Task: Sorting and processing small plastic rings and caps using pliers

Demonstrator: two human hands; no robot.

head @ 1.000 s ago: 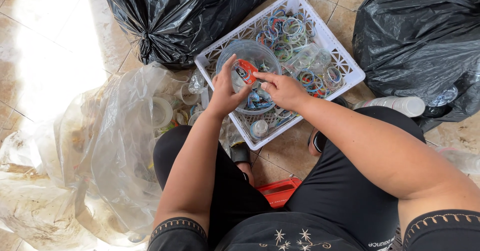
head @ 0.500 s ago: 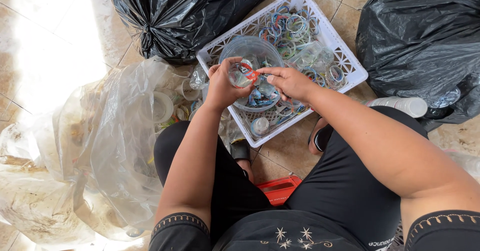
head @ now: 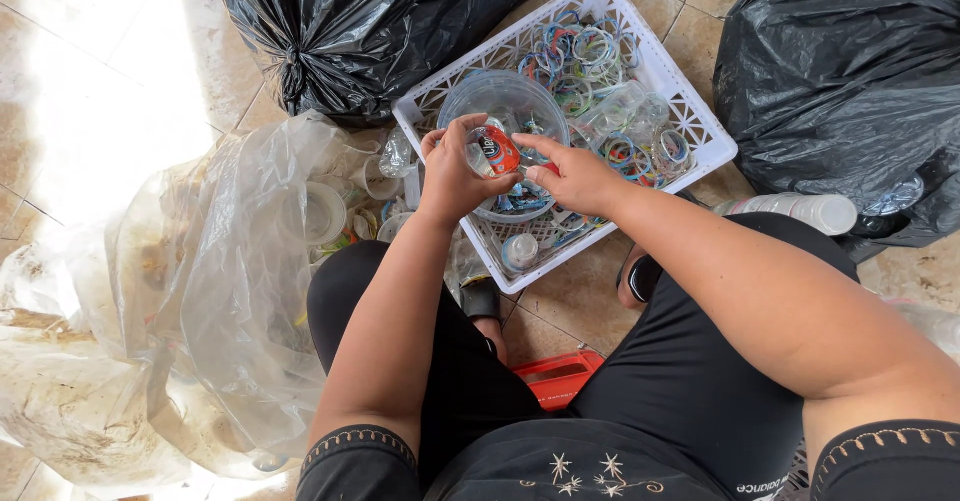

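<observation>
The left hand [head: 455, 171] comes in with the forearm stretched forward and the wrist bent, its fingers curled around a small clear bottle [head: 490, 153] with a red label, gripping it from the left. The right hand [head: 570, 176] meets it from the other side, its fingers [head: 530, 146] pinching the bottle's red label end. Just beyond both sets of fingers sits a clear bowl [head: 500, 96] inside a white crate [head: 690, 111] of coloured plastic rings [head: 590, 51] on the floor.
</observation>
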